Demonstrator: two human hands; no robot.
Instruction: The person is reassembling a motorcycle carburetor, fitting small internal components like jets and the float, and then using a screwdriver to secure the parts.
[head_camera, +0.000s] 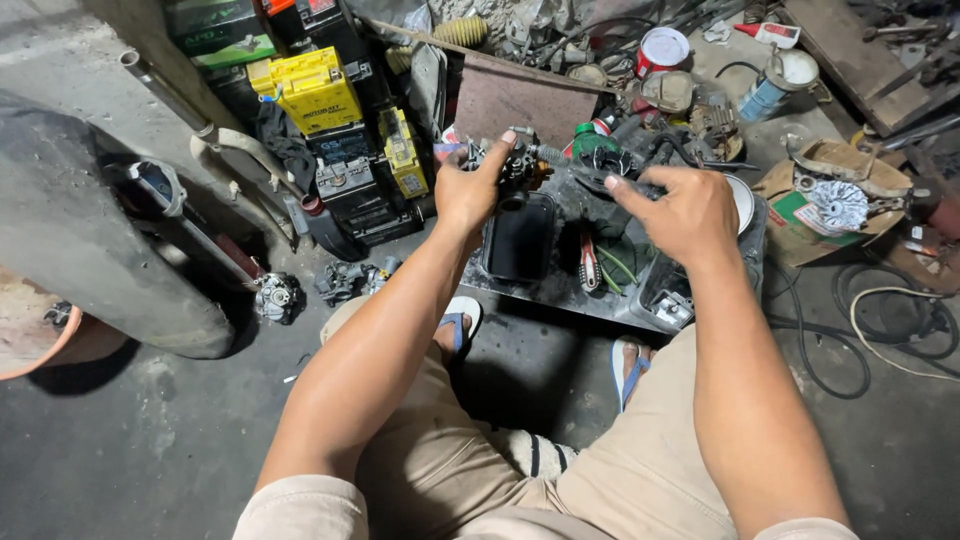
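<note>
My left hand (468, 188) grips a small dark metal carburetor (520, 168), held up above a shallow metal tray (560, 290). My right hand (685, 210) holds a thin dark tool (590, 176) whose tip points at the carburetor's right side. Both hands hover over the tray, which holds a black rectangular container (518, 240) and a red-handled tool (588, 268). My knees and blue sandals sit just below the tray.
Yellow and black batteries (315, 90) stack at the back left. A grey exhaust pipe (90, 240) lies at left, loose engine parts (275, 297) beside it. Cans (662, 48), a spray bottle (765, 95), a cardboard box holding a metal part (835, 200) and cables (880, 320) crowd the right.
</note>
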